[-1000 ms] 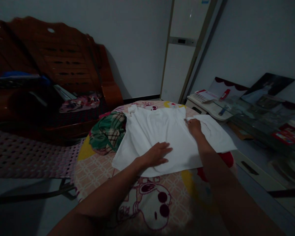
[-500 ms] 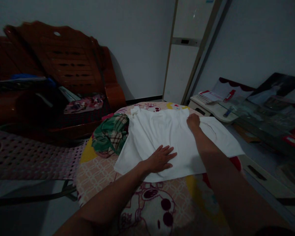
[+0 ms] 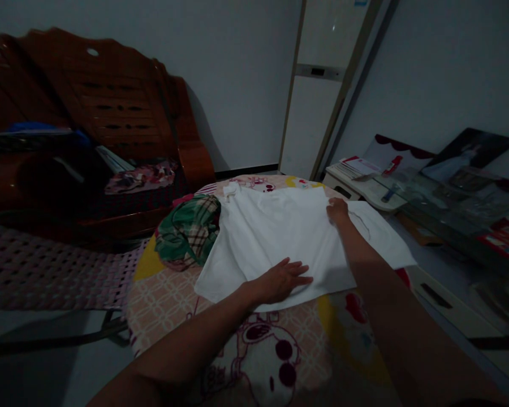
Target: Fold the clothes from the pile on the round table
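A white garment (image 3: 271,226), perhaps a shirt, is spread over the round table, with soft wrinkles on its left half. My left hand (image 3: 282,281) lies flat on its near part, fingers stretched out. At the far right corner, my right hand (image 3: 337,211) has its fingers closed on the garment's edge. Right of that hand, partly behind my forearm, lies another white cloth piece (image 3: 385,240); whether it joins the garment I cannot tell. A crumpled green plaid cloth (image 3: 189,232) touches the garment's left side.
A patterned cover (image 3: 165,299) drapes the round table. A woven pink chair (image 3: 68,271) stands at the left, a carved wooden sofa (image 3: 114,107) behind it. On the right is a glass-topped cabinet (image 3: 441,203) holding papers and a photo. A tall white appliance (image 3: 311,118) stands at the back.
My left hand has slid slightly right and toward me across the garment. My right hand has shifted a little right with the corner. The middle of the garment is smoother.
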`<action>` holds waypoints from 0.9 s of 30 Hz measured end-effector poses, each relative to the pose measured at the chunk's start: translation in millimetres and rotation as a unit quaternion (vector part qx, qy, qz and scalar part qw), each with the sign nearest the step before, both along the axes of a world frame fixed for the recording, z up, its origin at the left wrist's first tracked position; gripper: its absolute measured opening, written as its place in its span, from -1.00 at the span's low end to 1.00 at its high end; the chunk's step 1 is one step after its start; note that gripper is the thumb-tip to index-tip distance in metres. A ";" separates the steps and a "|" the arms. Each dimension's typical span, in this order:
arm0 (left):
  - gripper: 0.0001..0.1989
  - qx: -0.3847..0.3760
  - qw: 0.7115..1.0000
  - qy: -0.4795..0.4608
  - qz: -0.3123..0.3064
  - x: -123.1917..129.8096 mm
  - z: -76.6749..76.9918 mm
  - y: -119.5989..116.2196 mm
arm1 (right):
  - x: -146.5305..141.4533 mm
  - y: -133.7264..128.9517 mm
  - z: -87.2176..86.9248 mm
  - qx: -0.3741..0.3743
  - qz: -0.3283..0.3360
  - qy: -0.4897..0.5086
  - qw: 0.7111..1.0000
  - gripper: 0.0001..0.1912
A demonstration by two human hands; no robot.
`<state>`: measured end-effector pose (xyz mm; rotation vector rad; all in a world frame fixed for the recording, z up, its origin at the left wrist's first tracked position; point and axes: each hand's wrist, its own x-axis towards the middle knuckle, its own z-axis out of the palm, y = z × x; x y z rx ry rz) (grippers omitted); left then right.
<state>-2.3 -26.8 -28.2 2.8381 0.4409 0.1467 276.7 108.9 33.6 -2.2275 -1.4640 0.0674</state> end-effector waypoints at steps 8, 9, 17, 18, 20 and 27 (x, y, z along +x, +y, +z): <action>-0.49 -0.018 0.999 -0.028 0.008 -0.9 1.3 3.2 | -1.6 -84.8 -3.8 0.013 0.056 -0.071 0.996 -0.63; -0.50 -0.017 0.999 -0.033 0.010 -0.8 0.3 3.8 | 1.7 -97.3 -3.1 0.009 0.036 -0.084 0.996 -0.64; -0.45 -0.009 0.999 -0.050 0.020 -1.7 -9.1 4.7 | 10.5 -156.0 -8.7 -0.126 -0.056 -0.182 0.974 -0.75; -0.45 -0.008 0.999 -0.050 0.021 -1.8 -9.4 4.6 | 9.8 -157.2 -9.4 -0.133 -0.054 -0.178 0.974 -0.78; -0.44 -0.007 0.999 -0.046 0.022 -2.1 -8.6 4.4 | 9.3 -157.2 -8.8 -0.127 -0.051 -0.157 0.978 -0.82; -0.26 -0.017 0.996 0.010 0.091 -2.7 4.0 -1.9 | 28.4 -160.5 0.4 -0.057 -0.117 -0.065 0.989 -0.81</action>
